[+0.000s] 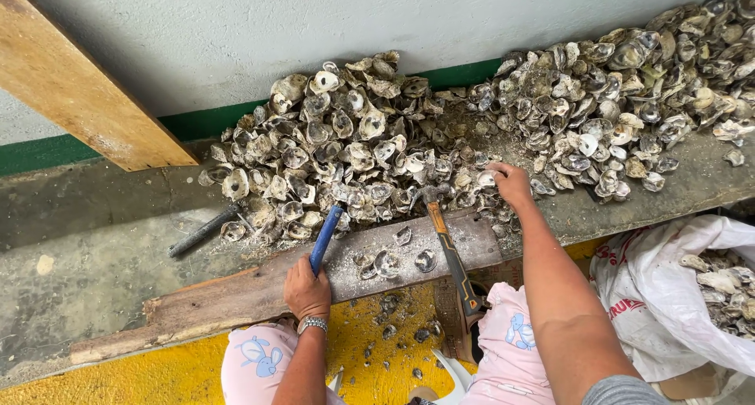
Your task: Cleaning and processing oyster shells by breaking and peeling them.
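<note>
Dark hand tool (206,230) lies loose on the concrete worktop (86,240), far left. Left hand (307,289), grip closed round a blue-handled tool (324,238); its long axis runs up and slightly right, tip at the near edge of the oyster shell pile (354,149). A few shells (385,262) sit on the wooden plank (236,291). Orange-handled hammer (452,252) rests unheld between the hands. Right hand (511,183), the nearer to the pile, reaches into it, fingers curled on a shell; grip detail unclear. White sack (668,287), far right.
</note>
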